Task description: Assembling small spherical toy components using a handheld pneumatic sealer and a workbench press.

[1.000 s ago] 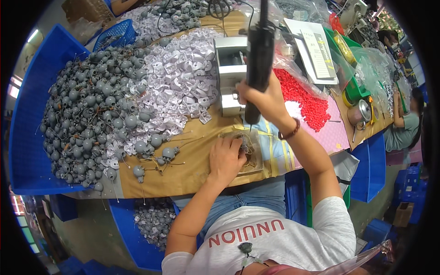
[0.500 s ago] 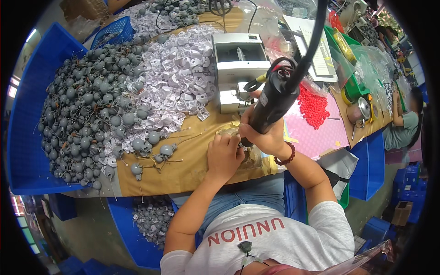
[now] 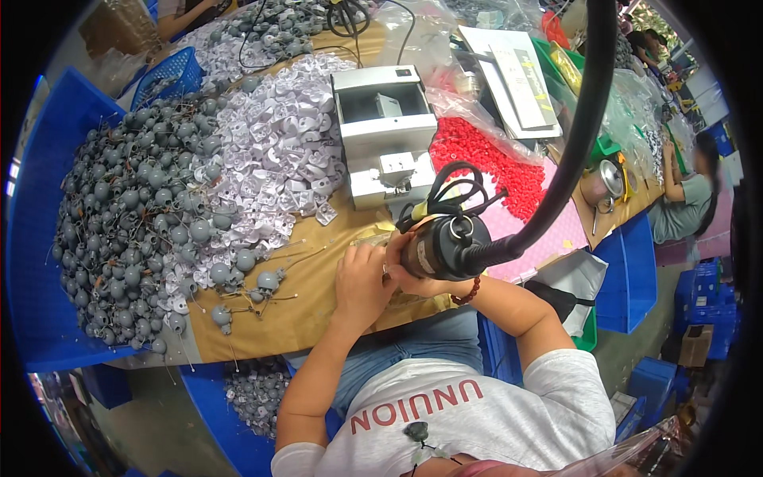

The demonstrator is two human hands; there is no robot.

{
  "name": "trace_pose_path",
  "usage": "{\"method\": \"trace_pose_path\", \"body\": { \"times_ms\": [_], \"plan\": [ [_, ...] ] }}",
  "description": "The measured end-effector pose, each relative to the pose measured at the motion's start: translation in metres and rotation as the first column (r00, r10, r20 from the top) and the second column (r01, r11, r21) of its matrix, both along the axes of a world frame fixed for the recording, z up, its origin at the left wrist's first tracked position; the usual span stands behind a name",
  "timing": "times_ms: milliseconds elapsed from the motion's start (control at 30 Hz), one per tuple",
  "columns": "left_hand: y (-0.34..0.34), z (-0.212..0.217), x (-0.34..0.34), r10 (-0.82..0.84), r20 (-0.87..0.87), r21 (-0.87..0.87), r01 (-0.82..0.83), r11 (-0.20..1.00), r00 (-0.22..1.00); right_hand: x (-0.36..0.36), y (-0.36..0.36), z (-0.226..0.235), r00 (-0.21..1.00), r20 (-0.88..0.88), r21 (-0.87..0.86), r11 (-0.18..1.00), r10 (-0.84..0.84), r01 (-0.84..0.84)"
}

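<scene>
My right hand [image 3: 420, 285] grips a black electric screwdriver [image 3: 437, 248], held upright over the near edge of the table. A thick black cable [image 3: 560, 187] runs from its top toward the far side. Close against it, my left hand [image 3: 362, 280] has its fingers curled together at the screwdriver's lower end. Whatever they hold is hidden behind the fingers and the tool. Left of my hands, a few grey ball-shaped parts with wires [image 3: 269, 280] lie on the brown table covering [image 3: 322, 306].
Grey parts [image 3: 119, 230] fill a blue bin [image 3: 36, 238], beside a heap of white plastic pieces [image 3: 278, 131]. Ahead stands a white metal device [image 3: 389, 131]. Red pieces [image 3: 509, 179] lie on a pink sheet [image 3: 560, 230]. Another person [image 3: 687, 199] sits at the right.
The screwdriver has swung more upright and moved left and nearer to me, with my right hand still around it. My left hand has shifted slightly left. The whole view has turned a little.
</scene>
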State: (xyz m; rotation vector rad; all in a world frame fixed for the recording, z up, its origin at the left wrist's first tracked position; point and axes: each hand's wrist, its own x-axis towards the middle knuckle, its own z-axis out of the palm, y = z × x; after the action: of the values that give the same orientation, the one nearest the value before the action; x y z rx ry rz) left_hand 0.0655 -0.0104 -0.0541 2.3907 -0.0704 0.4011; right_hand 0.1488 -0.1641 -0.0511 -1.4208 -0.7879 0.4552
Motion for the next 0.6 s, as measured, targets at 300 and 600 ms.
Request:
{"method": "trace_pose_path", "body": {
  "times_ms": [300, 600],
  "plan": [
    [-0.001, -0.001, -0.001, 0.004, 0.058, -0.068, -0.001, 0.998, 0.998, 0.006, 0.008, 0.021, 0.672, 0.739, -0.11, 0.975, -0.049, 0.191],
    [-0.005, 0.006, -0.005, 0.083, -0.016, 0.071, -0.081, 0.994, 0.996, 0.018, 0.006, 0.061, 0.981, -0.067, 0.139, 0.972, -0.182, 0.189]
  ]
}}
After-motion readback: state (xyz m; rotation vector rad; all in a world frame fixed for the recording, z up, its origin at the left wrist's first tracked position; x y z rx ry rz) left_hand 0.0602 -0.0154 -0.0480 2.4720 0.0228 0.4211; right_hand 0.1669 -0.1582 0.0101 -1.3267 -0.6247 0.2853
